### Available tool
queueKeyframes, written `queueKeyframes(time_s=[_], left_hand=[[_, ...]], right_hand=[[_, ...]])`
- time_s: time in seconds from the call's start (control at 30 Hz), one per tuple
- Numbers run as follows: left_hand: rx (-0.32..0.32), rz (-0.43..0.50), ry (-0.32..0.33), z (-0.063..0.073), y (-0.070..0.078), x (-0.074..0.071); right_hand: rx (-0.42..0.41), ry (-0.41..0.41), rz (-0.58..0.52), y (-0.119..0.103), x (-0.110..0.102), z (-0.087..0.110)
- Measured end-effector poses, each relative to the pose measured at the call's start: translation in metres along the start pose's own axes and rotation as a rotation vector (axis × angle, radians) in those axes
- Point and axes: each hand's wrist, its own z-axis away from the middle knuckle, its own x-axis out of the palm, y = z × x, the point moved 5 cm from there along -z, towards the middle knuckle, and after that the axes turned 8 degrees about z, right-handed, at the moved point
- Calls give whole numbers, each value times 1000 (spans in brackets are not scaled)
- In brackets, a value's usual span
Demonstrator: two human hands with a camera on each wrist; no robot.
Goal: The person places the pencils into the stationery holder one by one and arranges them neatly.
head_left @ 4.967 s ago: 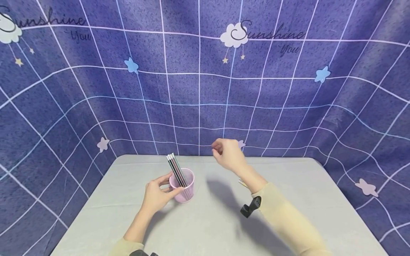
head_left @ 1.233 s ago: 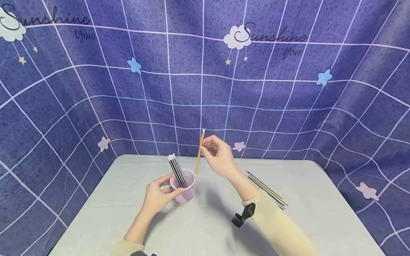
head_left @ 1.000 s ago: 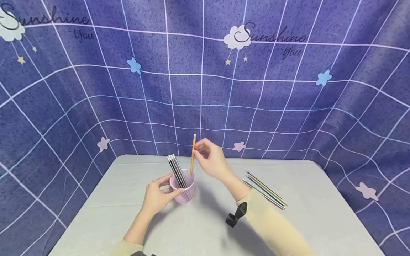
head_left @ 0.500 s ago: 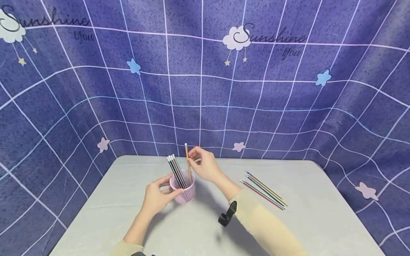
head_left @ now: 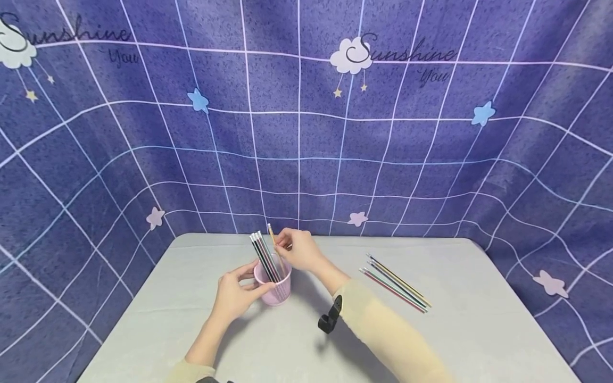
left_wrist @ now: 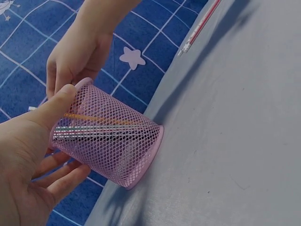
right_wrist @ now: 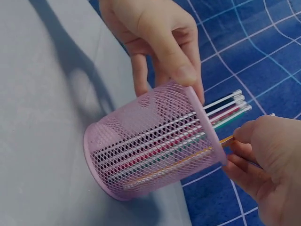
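Note:
A pink mesh pencil cup [head_left: 276, 293] stands on the table at left of centre. My left hand [head_left: 234, 292] grips it near the rim, thumb on the near side and fingers behind. Several dark, striped pencils [head_left: 262, 255] with white ends lean inside the cup toward the left. My right hand [head_left: 299, 249] pinches a yellow pencil [head_left: 271, 232] by its upper part, over the cup's right rim. In the right wrist view the yellow pencil [right_wrist: 197, 154] shows through the mesh, its lower end down near the cup's base.
Several more pencils [head_left: 397, 284], yellow, dark, green and red, lie side by side on the grey-white tabletop [head_left: 306, 346] at the right. A purple-blue curtain [head_left: 306, 133] with a grid print hangs behind and on both sides.
My right hand has brought the yellow pencil left and down into the cup; it now leans left like the others. Pencils under the right arm have come into view. My left hand has stayed put.

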Motion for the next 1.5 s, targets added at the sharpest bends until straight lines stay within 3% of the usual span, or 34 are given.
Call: queueKeyframes(time_s=[0.37, 0.57, 0.83, 1.13, 1.5], left_hand=[[3, -12, -5, 0, 1, 0], [-5, -6, -5, 0, 0, 0], [-20, 4, -1, 1, 0, 0], [-20, 17, 9, 0, 1, 1], [-21, 7, 7, 1, -2, -1]], right_hand=[[-14, -36, 63, -8, 10, -1], [-8, -41, 52, -9, 3, 3], [-4, 13, 29, -1, -27, 12], [-1, 56, 113, 15, -77, 24], [-18, 131, 157, 35, -130, 61]])
